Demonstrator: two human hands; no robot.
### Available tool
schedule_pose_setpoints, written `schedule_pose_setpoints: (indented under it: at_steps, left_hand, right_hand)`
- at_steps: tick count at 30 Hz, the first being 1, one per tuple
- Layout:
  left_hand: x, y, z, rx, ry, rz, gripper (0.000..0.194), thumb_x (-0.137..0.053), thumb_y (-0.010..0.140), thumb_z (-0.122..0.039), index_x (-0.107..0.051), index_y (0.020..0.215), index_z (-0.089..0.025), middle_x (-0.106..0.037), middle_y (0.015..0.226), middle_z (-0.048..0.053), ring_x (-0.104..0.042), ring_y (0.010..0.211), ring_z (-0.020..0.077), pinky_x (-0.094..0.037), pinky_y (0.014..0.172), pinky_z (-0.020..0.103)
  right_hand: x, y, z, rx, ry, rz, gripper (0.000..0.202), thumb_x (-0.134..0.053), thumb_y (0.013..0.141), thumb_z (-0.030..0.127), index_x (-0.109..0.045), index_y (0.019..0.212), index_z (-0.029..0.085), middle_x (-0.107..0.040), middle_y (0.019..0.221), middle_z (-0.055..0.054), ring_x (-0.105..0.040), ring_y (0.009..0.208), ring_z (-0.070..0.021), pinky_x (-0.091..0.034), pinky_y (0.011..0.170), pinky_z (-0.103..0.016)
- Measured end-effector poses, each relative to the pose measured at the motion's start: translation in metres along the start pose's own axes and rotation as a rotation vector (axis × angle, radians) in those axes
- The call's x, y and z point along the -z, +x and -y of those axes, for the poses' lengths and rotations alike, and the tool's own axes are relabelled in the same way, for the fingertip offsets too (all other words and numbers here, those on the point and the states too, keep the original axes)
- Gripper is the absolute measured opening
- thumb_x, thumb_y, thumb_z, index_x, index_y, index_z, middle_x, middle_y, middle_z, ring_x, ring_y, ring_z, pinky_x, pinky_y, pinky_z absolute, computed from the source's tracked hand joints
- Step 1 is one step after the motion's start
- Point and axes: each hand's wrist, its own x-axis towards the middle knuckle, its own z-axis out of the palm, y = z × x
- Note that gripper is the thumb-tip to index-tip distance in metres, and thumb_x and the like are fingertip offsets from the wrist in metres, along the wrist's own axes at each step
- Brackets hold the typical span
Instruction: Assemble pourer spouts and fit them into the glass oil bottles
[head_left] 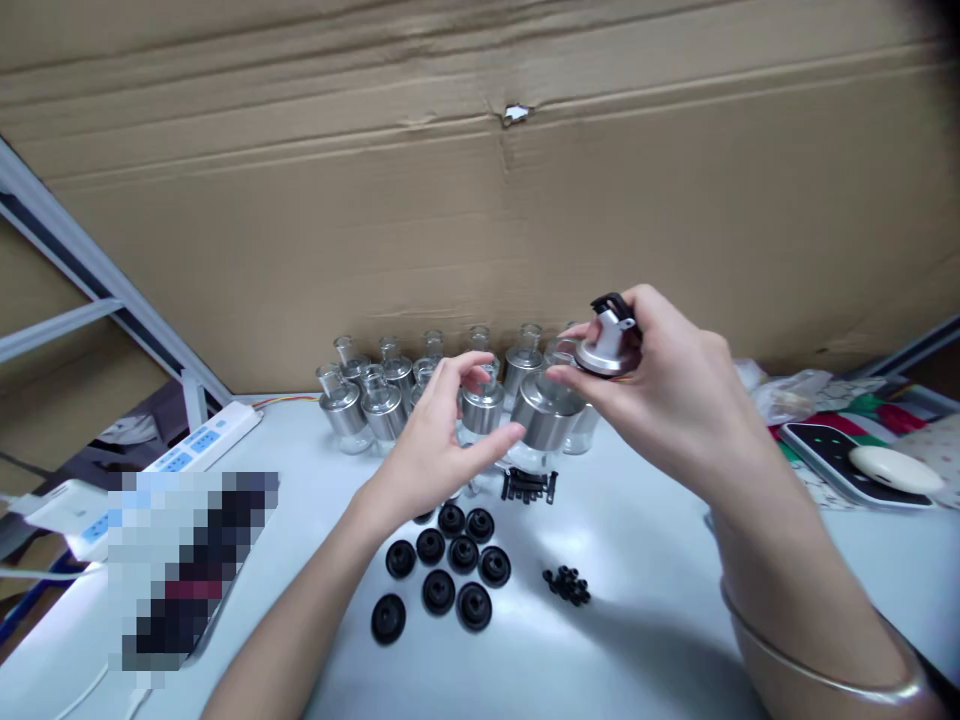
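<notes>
My right hand (660, 380) is closed on a silver and black pump top (609, 340), raised near the bottles on the right. A glass bottle with a metal band (547, 410) shows just below and left of it; whether the two touch is unclear. My left hand (442, 435) has its fingers and thumb apart, holding nothing, beside another banded bottle (481, 405). More such bottles (343, 410) stand in rows at the back. Under my left hand lie several round black caps (463, 553), black clip-like parts (529, 486) and a small cluster of black pieces (568, 585).
A cardboard wall (450, 220) rises behind the white table (622, 650). On the left lie a power strip (187, 450) and a pixelated dark object (210, 560). A black-topped device (825, 460) bearing a white oval object (896, 469) sits at right, near plastic bags (791, 395).
</notes>
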Motion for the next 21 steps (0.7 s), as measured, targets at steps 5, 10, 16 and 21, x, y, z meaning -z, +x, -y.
schedule_pose_setpoints:
  at_steps: [5, 10, 16, 21]
  left_hand:
    - [-0.024, -0.003, -0.002, 0.214, -0.494, 0.208, 0.064, -0.079, 0.059, -0.032, -0.046, 0.113, -0.019, -0.059, 0.107, 0.008, -0.059, 0.096, 0.0234, -0.047, 0.082, 0.036]
    - [-0.035, -0.006, -0.008, 0.338, -0.811, 0.280, 0.047, -0.079, 0.052, -0.037, -0.053, 0.085, -0.015, -0.057, 0.071, 0.002, -0.054, 0.062, 0.0156, -0.043, 0.059, 0.029]
    - [-0.028, -0.006, -0.013, 0.371, -0.878, 0.430, 0.037, -0.079, 0.052, -0.027, -0.054, 0.077, -0.016, -0.054, 0.064, -0.001, -0.052, 0.057, 0.0130, -0.039, 0.054, 0.026]
    - [-0.025, -0.004, -0.011, 0.354, -0.871, 0.412, 0.034, -0.078, 0.055, -0.027, -0.053, 0.075, -0.015, -0.055, 0.064, -0.001, -0.053, 0.058, 0.0135, -0.038, 0.054, 0.026]
  right_hand:
    - [-0.003, -0.008, 0.009, 0.011, 0.483, 0.116, 0.035, -0.075, 0.068, 0.030, -0.043, 0.081, 0.024, -0.068, 0.089, -0.003, -0.064, 0.074, -0.0216, -0.051, 0.065, -0.034]
    - [-0.013, 0.003, 0.008, -0.080, 0.813, 0.091, 0.030, -0.070, 0.073, 0.034, -0.043, 0.079, 0.023, -0.064, 0.082, -0.002, -0.062, 0.078, -0.0189, -0.050, 0.066, -0.032]
    - [-0.019, 0.007, 0.006, -0.137, 1.070, 0.079, 0.027, -0.069, 0.069, 0.030, -0.046, 0.081, 0.023, -0.048, 0.079, 0.003, -0.053, 0.071, -0.0125, -0.047, 0.061, -0.026]
    - [-0.024, 0.003, 0.005, -0.095, 1.047, 0.253, 0.028, -0.069, 0.069, 0.025, -0.045, 0.084, 0.025, -0.046, 0.086, 0.002, -0.052, 0.076, -0.0141, -0.048, 0.064, -0.027]
